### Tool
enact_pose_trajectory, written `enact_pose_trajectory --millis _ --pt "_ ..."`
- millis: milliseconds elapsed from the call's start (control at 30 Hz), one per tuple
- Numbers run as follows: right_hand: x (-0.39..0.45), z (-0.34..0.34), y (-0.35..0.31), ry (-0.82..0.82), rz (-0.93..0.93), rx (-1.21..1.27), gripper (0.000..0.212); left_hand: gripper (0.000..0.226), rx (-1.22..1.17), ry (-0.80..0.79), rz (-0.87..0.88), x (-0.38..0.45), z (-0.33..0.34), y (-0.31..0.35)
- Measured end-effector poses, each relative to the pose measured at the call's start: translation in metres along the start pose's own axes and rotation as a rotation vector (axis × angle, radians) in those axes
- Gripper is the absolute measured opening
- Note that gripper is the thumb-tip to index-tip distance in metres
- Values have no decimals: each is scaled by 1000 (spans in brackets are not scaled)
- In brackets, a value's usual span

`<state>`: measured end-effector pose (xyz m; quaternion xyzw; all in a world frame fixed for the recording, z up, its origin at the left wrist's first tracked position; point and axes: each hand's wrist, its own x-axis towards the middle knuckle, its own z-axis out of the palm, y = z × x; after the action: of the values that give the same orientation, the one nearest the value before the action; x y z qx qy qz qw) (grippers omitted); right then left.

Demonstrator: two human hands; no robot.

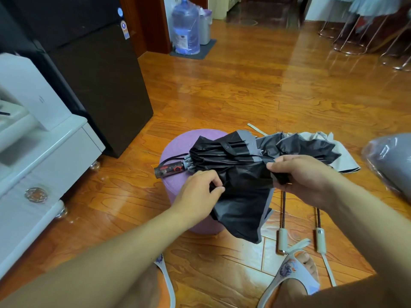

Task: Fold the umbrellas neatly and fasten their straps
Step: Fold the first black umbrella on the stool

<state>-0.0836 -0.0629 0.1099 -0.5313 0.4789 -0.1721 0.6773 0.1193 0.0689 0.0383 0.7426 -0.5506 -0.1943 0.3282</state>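
Observation:
A black umbrella with a grey border (pixel 231 161) lies loosely collapsed across a round purple stool (pixel 175 147). Its clear handle with a red button (pixel 170 170) points left, and its strap with a snap (pixel 226 147) lies on top of the canopy. My left hand (pixel 201 188) pinches a fold of the black fabric near the handle end. My right hand (pixel 300 176) grips the bunched canopy at its far end. Part of the canopy hangs down over the stool's front. Behind it on the floor lie two more umbrellas (pixel 315 145), beige and dark, with cream handles (pixel 283 240) toward me.
A white cabinet (pixel 42 156) and a dark fridge (pixel 89 70) stand at the left. A grey plastic-wrapped bundle (pixel 391 161) sits at the right edge. A water jug (pixel 185 27) stands far back. My slippered feet (pixel 295 274) rest on the wooden floor below the stool.

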Motion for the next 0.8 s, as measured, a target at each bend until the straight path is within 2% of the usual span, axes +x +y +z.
enact_pose_trajectory --millis 133,200,333,433,533,667,733,800 --pt "-1 0 -2 -1 -18 11 39 11 -8 27 118 -2 -9 -2" --pt "0 -1 -3 -6 -19 39 39 12 -93 16 76 -5 -12 -3" --pt "1 -2 -5 3 -18 57 25 5 -253 -43 -44 -6 -17 -3" --pt "2 -2 -5 29 -20 35 19 15 -369 -77 -144 -11 -17 1" --pt "2 -1 -6 21 -27 19 25 27 -517 -17 -236 -13 -16 16" --pt "1 2 -7 21 -57 -4 36 43 -465 27 -158 -11 -17 28" --pt "0 2 -8 26 -72 -17 39 28 -411 71 -179 -8 -16 28" --pt "-1 2 -9 35 -95 -38 41 14 -473 153 -286 -4 -13 26"
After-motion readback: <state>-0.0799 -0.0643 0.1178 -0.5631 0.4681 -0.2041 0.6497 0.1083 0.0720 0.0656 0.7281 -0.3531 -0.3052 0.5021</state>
